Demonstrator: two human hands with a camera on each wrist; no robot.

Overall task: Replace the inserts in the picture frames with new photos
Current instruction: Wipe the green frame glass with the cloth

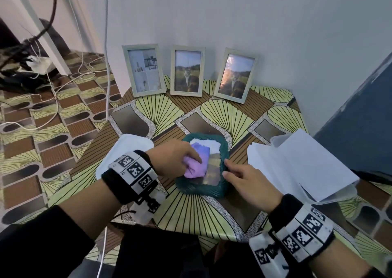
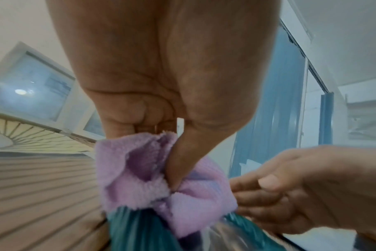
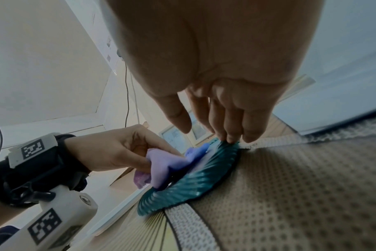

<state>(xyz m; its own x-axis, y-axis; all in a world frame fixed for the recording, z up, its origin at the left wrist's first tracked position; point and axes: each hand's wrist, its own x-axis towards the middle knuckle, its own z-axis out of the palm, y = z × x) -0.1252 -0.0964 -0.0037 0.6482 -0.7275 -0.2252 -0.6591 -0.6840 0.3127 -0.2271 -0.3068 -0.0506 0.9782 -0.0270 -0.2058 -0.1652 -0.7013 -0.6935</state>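
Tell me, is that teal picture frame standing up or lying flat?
Lying flat. The teal frame rests face up on the table, glass showing, unlike the three frames upright at the wall.

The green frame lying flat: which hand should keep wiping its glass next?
Probably the left hand: it grips the purple cloth on the green frame's glass. The right hand has straight fingers steadying the frame's rim.

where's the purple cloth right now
In the head view the cloth is bunched in the left hand, pressed on the teal frame's glass at table centre.
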